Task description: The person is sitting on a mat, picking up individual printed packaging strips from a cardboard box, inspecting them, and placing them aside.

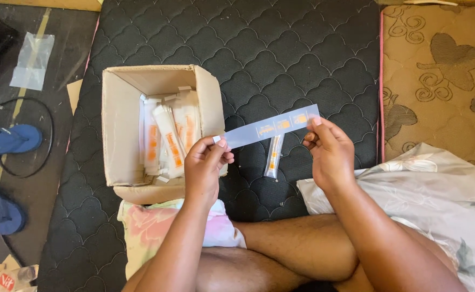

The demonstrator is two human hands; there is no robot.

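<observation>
My left hand and my right hand hold the two ends of a long, narrow translucent plastic sleeve with orange marks, stretched out flat above a black quilted mattress. Under the sleeve, a slim white and orange packet lies on the mattress. Just left of my left hand stands an open cardboard box with several white and orange packets stacked inside.
A flowered cloth lies at the right over my leg, a pink flowered cloth below the box. Blue sandals, a black cable loop and a clear plastic bag lie on the floor at left. A tan patterned mattress adjoins on the right.
</observation>
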